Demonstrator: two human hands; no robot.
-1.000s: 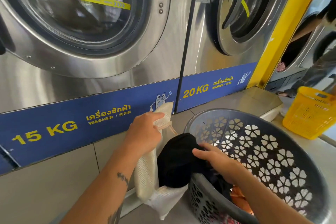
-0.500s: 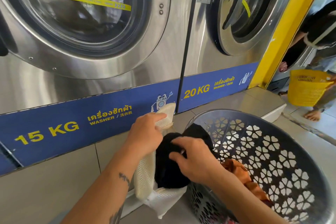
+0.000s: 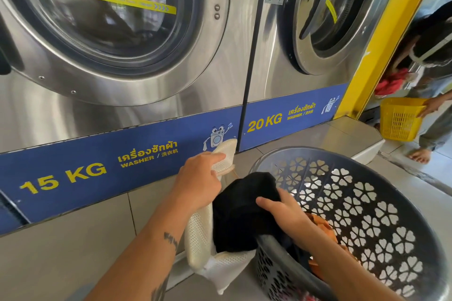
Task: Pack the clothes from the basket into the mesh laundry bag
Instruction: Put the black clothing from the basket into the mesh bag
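My left hand [image 3: 199, 179] grips the upper edge of a cream mesh laundry bag [image 3: 199, 234] and holds it up beside the basket. A black garment [image 3: 241, 212] bulges out of the bag's mouth and drapes over the basket's near rim. My right hand [image 3: 285, 209] is closed on that black garment, right of the bag. The grey plastic basket [image 3: 367, 205] with flower-shaped holes sits at the lower right. Orange cloth [image 3: 322, 225] lies inside it, partly hidden by my right forearm.
Two steel front-loading washers stand ahead, the 15 KG one [image 3: 97, 56] at left and the 20 KG one [image 3: 318, 32] at right, on a tiled plinth. A yellow post [image 3: 381, 39] rises at right. Beyond it a person [image 3: 430, 56] holds a yellow basket [image 3: 398, 118].
My right hand has shifted right and lower on the black garment, which now sits higher and fuller in the bag's mouth. The person at right has lifted red clothes above the yellow basket.
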